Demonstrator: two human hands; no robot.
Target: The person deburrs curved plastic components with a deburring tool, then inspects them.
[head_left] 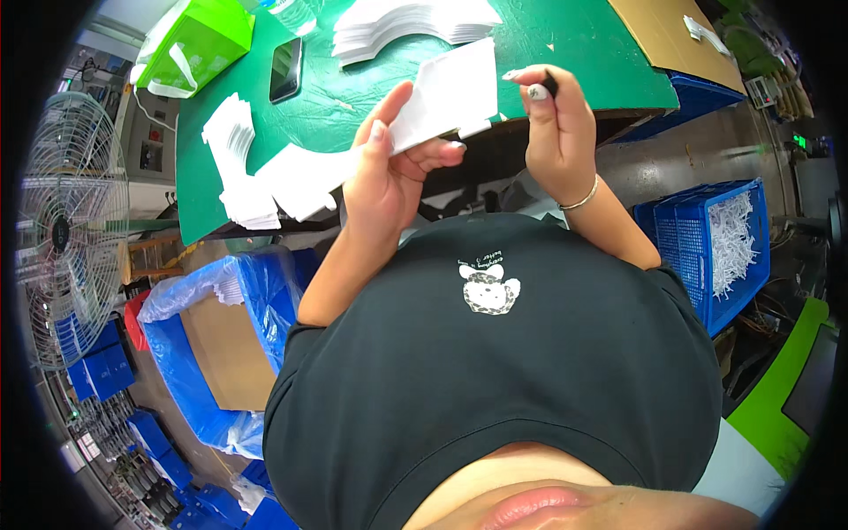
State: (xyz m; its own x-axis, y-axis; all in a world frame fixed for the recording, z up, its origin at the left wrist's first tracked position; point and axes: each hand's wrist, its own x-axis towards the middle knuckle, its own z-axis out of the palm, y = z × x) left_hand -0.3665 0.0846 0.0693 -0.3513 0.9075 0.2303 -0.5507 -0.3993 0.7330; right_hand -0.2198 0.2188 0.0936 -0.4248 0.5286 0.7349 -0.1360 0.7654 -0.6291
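**One white card sheet, two hands, three stacks**

Counted over the green table (565, 53): one white card sheet (455, 93) in the air, three stacks of like white sheets, one black phone (285, 69), one green bag (196, 40), one brown cardboard sheet (658, 31) at the far right.

Held by the left hand (389, 172) just above the near table edge, centre of the scene: thumb up along the sheet's left edge, fingers curled beneath, wrist bent back, forearm rising from the lower left. Right hand (556, 124) just right of the sheet, closed around a small dark tool (549, 84), index finger hooked over its top, thin bracelet at the wrist.

Stacks: a fanned one (415, 22) far centre, a leaning one (231, 141) left, a loose spread (300, 181) at the near edge.

Beside the table: one blue crate (707, 247) of white offcuts at right, one cardboard box lined with blue plastic (221, 344) at left, one floor fan (57, 234) far left.
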